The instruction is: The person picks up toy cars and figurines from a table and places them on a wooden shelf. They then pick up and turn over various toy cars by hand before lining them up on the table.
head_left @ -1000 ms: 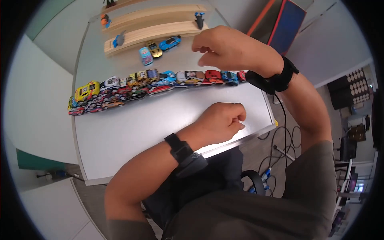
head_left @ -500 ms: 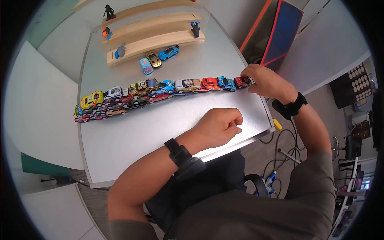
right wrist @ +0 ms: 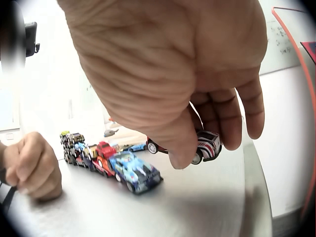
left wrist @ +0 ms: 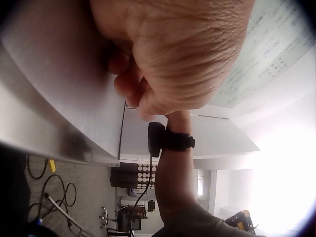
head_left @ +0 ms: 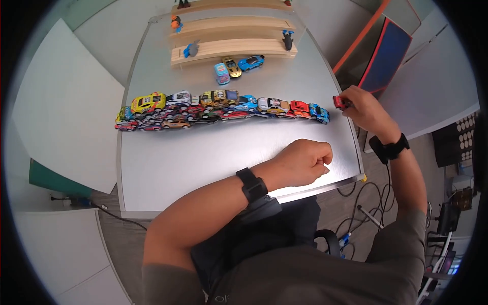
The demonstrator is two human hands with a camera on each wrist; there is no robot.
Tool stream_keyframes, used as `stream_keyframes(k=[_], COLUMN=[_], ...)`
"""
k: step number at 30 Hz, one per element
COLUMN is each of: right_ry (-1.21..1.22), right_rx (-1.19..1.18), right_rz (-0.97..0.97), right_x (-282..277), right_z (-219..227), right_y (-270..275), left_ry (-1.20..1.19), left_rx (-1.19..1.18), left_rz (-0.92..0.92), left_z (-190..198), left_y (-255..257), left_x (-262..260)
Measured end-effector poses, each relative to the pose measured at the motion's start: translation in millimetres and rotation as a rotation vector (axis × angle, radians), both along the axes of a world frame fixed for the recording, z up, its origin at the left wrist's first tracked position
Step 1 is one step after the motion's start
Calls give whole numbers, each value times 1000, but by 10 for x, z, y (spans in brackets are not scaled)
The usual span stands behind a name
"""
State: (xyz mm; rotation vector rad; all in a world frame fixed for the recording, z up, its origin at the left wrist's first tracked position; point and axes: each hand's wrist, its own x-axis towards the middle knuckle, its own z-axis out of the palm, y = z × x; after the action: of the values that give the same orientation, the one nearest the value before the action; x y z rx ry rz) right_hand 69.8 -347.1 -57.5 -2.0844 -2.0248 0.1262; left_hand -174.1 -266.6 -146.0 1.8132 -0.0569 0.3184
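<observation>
My right hand (head_left: 370,109) pinches a small red toy car (head_left: 338,102) beyond the right end of a row of stacked toy cars. In the right wrist view, the thumb lies across the side of this car (right wrist: 208,145), and its visible end has white, red and dark stripes. A blue toy car (head_left: 319,113) now ends the row, beside a red toy car (head_left: 299,108). At the row's far left, a yellow toy car (head_left: 148,103) sits on top of others. My left hand (head_left: 303,161), loosely curled with nothing held, is by the table's front edge.
Behind the row stand a gold toy car (head_left: 231,67), a blue sports car (head_left: 251,62) and a pale-blue toy vehicle (head_left: 222,74). Farther back are curved wooden steps (head_left: 234,50) with small figures. A red-framed board (head_left: 386,56) leans beyond the table's right side.
My right hand came down from above the back of the row to the red car at its right end, then carried it rightward off the row. The left hand stayed near the front edge.
</observation>
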Motion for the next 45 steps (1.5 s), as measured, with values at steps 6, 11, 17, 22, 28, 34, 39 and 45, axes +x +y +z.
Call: stream_keyframes(k=[6,11,17,22,28,34,39,45], right_ry=[135,111,58,11,-44,-47,-30,-62], right_rx=[106,189,126,119,83,97,125,119], right_rz=[111,394,452,467,453,450,473,478], right_x=[-726,-1391,-1868,-1974,-2024,-2031,-2028,-2033], right_z=[594,557,454,347,353,307,292,283], right_y=[500,1132,1563,1726,1740,1757,1761,1779], left_ry=[-9,-45,-65,-39,-113,-128,-125,-135], left_rx=[16,11,49,24,61,71,69,71], left_rz=[-14,1,35,33,53,63,61,66], left_z=[-7,-32,-38,-11,-59,-84,-81,-95], left_y=[8,-4,-14,-9,-24,-32,-31,-40], left_x=[1,3,7,2,19,34,32,41])
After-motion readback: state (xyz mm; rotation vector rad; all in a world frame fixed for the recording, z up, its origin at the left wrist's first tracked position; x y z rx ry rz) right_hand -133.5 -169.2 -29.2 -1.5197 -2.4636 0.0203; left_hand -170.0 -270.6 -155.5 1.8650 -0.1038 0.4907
